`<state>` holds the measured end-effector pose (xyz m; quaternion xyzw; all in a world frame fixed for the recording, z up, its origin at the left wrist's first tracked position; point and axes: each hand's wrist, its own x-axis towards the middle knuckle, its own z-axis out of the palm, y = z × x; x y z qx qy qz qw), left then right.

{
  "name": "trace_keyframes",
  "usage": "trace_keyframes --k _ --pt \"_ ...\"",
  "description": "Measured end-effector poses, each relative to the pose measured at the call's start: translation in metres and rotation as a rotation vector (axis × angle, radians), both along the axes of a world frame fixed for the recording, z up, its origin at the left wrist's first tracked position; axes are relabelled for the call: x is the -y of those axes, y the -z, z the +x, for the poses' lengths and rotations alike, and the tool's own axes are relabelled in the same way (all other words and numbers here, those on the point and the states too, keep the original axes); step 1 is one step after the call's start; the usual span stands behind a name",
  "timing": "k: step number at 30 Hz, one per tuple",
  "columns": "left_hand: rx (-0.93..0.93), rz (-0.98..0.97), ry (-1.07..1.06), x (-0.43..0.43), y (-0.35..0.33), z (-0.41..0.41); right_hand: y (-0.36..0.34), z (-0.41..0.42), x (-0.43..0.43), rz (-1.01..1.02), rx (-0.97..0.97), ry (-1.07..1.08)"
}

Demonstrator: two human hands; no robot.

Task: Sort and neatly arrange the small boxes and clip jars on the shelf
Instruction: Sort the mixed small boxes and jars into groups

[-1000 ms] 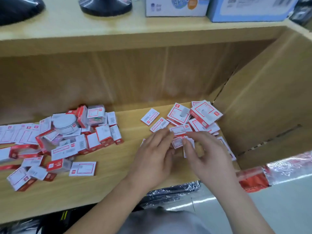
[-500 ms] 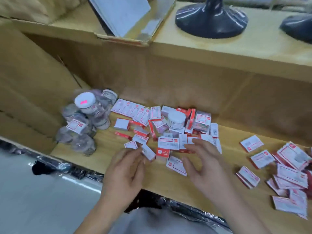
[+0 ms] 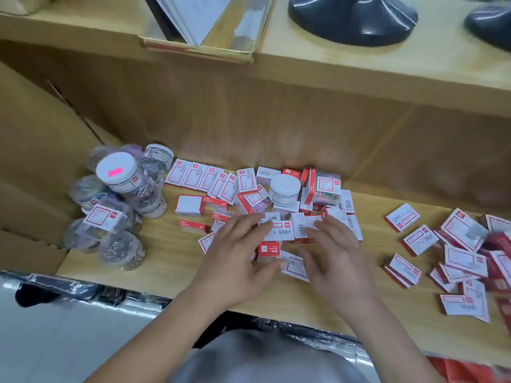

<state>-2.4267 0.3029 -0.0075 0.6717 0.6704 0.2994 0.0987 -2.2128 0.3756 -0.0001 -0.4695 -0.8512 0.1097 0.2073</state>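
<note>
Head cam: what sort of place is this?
Likely a stationery shop or stockroom: dozens of similar red-and-white small boxes and a heap of clip jars, loose on a wooden shelf.
</note>
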Motion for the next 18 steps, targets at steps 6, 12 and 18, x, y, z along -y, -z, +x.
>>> trace_keyframes --k 6,12,18 --pt "-0.061 -0.027 -0.032 -0.006 0.008 0.008 -0.007 0.01 -0.01 0.049 0.062 -0.037" --pt "0.112 -0.031 -0.146 -0.005 0.008 0.008 -0.01 0.012 -0.025 0.045 0.092 -0.091" --pt "0.23 0.117 -0.166 0.0 0.003 0.016 -0.014 0.012 -0.025 0.018 0.133 -0.083"
